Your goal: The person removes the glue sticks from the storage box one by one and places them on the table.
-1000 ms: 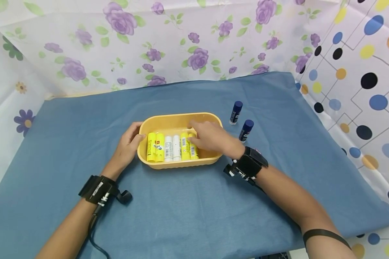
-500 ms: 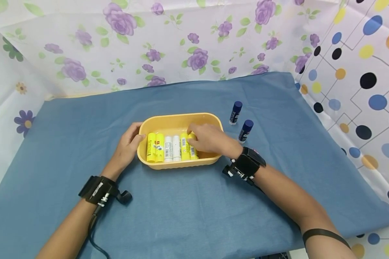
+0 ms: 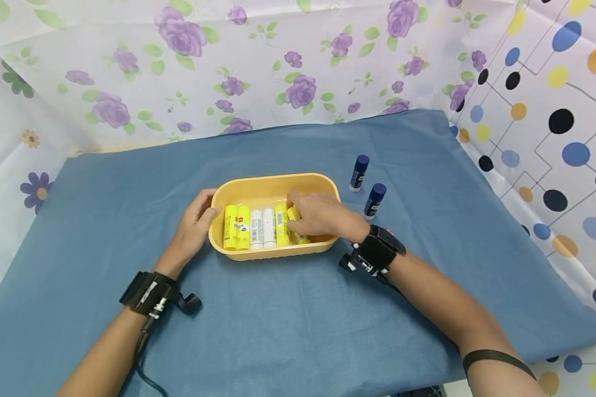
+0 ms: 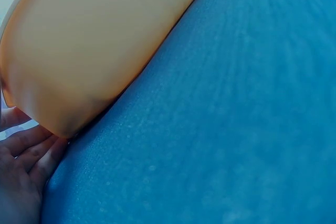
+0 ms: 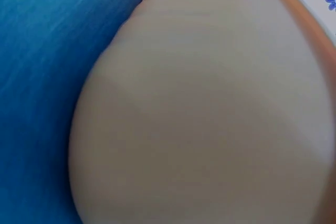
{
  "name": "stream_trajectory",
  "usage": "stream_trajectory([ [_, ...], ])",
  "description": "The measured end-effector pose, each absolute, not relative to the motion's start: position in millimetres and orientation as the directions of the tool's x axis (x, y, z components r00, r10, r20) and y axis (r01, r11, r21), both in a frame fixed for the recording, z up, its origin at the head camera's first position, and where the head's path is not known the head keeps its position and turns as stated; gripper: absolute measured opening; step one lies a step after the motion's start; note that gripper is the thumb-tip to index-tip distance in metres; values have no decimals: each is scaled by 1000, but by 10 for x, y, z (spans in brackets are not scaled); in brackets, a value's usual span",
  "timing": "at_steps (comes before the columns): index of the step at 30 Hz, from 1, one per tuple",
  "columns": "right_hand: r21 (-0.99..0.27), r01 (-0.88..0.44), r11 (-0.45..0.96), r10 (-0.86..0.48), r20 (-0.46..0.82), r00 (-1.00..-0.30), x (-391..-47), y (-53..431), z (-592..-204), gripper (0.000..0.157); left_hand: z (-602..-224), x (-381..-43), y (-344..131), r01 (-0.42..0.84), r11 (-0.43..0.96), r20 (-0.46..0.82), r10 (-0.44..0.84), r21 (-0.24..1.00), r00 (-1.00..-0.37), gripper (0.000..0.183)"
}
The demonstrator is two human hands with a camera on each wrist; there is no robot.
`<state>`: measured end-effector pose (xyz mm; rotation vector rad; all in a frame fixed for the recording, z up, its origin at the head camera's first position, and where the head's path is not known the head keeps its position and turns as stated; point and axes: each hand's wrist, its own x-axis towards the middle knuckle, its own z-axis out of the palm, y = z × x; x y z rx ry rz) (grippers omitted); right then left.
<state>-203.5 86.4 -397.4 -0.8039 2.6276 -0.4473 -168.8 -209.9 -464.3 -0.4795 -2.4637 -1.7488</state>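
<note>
A yellow plastic basket (image 3: 273, 253) holds a row of glue sticks, several yellow and two white (image 3: 256, 229). My left hand (image 3: 195, 222) grips its left end, thumb over the rim and fingers along the outside. In the left wrist view those fingers (image 4: 34, 150) lie against the outer wall. Inside the basket, my right hand (image 3: 323, 214) pinches the rightmost yellow glue stick (image 3: 299, 238), which tilts away from the row. The hand hides part of that stick. Only the basket's outer wall (image 5: 199, 119) fills the right wrist view; the right fingers are out of sight there.
Two glue sticks with dark blue caps stand to the right of the basket, one farther back (image 3: 359, 173) and one nearer (image 3: 374, 200). A blue cloth (image 3: 278, 331) covers the table. Patterned sheets (image 3: 258, 66) hang behind and at the sides.
The right fingers have closed on the rightmost yellow glue stick, which has gone from upright in the row to tilted. The left hand stays on the basket.
</note>
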Motion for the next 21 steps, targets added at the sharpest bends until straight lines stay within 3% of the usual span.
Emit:
stream_trajectory([
  [8,-470,-442,764,-574,-183,-798,-2063,918,-3922,31,-4636,-1697,-2093,280,314,226,200,907,-954,38],
  [21,-461,-437,772,-534,-99,-839,-2043,996,-3652,44,-4625,-1674,-2094,290,301,238,199,908,-951,37],
])
